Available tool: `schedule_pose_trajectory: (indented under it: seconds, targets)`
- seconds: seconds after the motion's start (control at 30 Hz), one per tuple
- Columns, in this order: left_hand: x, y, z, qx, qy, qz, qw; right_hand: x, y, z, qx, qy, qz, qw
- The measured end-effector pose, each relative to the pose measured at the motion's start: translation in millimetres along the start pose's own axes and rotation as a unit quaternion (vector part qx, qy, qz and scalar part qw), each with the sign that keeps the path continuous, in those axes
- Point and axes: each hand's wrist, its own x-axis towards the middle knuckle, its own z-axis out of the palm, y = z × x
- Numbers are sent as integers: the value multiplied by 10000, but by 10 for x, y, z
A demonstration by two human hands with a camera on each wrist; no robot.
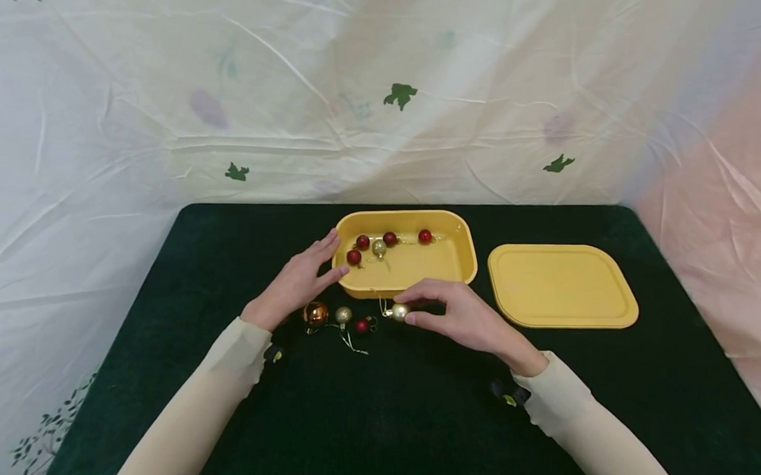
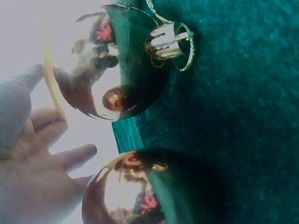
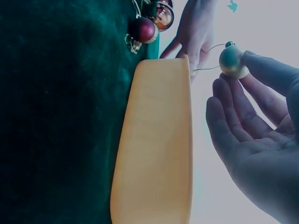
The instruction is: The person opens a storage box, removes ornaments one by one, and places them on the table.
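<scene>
Between thumb and fingertips my right hand pinches a small pale gold Christmas bauble, just in front of the yellow box. A thin loop hangs from the bauble, also seen in the right wrist view. My left hand lies along the box's left end with fingers extended, near or on its rim. Inside the box are several dark red baubles and a glittery gold bauble. By my left wrist lie a shiny copper bauble, a glittery gold one and a red one.
A yellow lid lies flat to the right of the box. Dark green cloth covers the table. A pale fabric backdrop with leaf shapes rises behind it. The left wrist view shows two copper baubles close up.
</scene>
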Motion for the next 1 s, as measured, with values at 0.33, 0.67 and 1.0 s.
schedule_pose_trajectory:
  seconds: [0.33, 0.67, 1.0]
  targets:
    - [13, -21, 6, 13, 3, -13, 10000, -27, 98, 111, -170, -266, -5, 9995]
    - [15, -16, 10, 2, -29, -25, 10000, 83, 290, 256, -564, -393, -32, 9976]
    - [6, -13, -7, 21, -49, 19, 10000, 191, 308, 289, -854, -401, -152, 9954]
